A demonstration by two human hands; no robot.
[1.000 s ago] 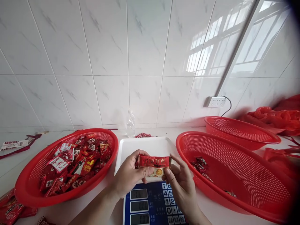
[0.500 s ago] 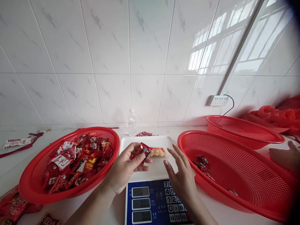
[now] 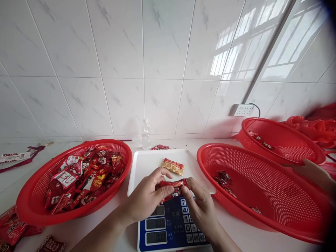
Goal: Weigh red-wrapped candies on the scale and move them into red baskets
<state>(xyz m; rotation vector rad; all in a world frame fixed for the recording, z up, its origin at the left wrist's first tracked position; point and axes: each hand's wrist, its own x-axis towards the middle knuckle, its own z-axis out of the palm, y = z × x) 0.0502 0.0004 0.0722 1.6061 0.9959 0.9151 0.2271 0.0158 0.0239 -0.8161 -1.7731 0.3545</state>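
Over the front of a white weighing tray (image 3: 141,157), my left hand (image 3: 151,192) pinches one end of a small red snack packet (image 3: 176,190). The fingers of my right hand (image 3: 201,201) close on the packet's other end, so both hands share it. Behind them, a red and cream packet with round biscuits printed on it (image 3: 172,166) lies flat on the tray. Below is the scale's blue panel (image 3: 175,227) with displays and number keys, partly covered by my hands. On the left stands a red basket (image 3: 28,206) heaped with red snack packets (image 3: 89,175).
At right, a large red basket (image 3: 262,168) holds several small packets (image 3: 224,180). Behind it another person's hand (image 3: 312,171) touches a second red basket (image 3: 296,140). A clear bottle (image 3: 146,134) stands by the wall. Loose packets (image 3: 13,224) lie at lower left.
My right hand has come in and closed on the packet, which is now lower and held level. The other person's hand has reached the far basket, now tilted, with packets showing inside.
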